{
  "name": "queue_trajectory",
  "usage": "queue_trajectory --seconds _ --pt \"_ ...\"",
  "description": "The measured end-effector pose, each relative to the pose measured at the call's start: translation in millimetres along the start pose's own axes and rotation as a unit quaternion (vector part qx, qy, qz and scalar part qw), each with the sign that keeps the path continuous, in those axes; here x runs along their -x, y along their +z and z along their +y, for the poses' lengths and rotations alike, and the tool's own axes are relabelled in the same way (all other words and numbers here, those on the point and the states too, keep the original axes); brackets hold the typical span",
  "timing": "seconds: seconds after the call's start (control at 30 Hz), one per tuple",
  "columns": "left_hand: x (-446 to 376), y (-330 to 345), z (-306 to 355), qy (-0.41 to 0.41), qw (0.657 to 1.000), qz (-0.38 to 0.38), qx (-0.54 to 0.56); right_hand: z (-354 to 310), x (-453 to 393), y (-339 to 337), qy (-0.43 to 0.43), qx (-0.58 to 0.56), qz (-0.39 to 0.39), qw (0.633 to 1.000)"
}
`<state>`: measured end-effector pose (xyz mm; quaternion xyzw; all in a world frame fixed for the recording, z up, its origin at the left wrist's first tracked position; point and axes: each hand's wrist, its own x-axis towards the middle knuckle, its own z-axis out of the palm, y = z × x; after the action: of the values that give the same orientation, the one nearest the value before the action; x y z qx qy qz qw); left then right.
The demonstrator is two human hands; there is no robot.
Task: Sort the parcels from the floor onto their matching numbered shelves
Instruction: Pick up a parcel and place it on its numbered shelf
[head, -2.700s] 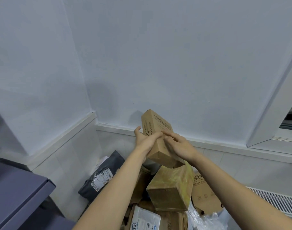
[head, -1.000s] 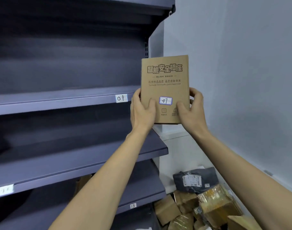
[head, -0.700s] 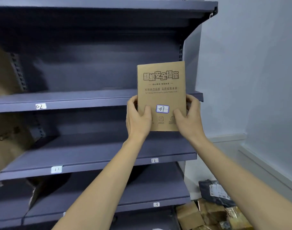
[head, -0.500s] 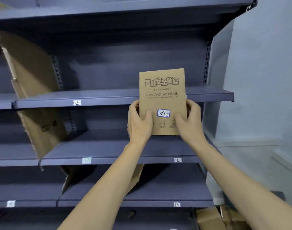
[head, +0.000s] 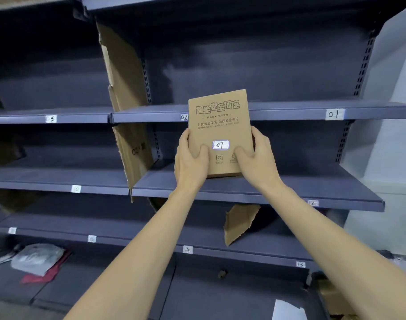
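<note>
1. The view has swung leftward along the shelving since half a second ago: the "01" tag (head: 333, 114) and "02" tag (head: 184, 117) now both show on the upper shelf edge (head: 289, 113), and a "23"-like tag (head: 51, 118) has come in at far left.
2. The cardboard box (head: 219, 125) stays upright before the shelves; its sticker (head: 220, 145) reads "07".
3. The left hand (head: 190, 162) and right hand (head: 257, 161) still grip its lower corners, thumbs on the front face.
4. No "07" tag is in sight, so the search probably continues further left.
</note>
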<state>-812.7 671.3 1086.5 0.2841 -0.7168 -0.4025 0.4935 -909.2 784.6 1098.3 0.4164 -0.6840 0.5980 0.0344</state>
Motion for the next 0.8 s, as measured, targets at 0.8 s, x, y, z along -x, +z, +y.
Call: queue_trajectory --seconds 0.8 --pt "4 -274 -77 -0.047 0.991 0.072 -0.101 -105 80 236 0.025 -0.060 -0.138 0.988"
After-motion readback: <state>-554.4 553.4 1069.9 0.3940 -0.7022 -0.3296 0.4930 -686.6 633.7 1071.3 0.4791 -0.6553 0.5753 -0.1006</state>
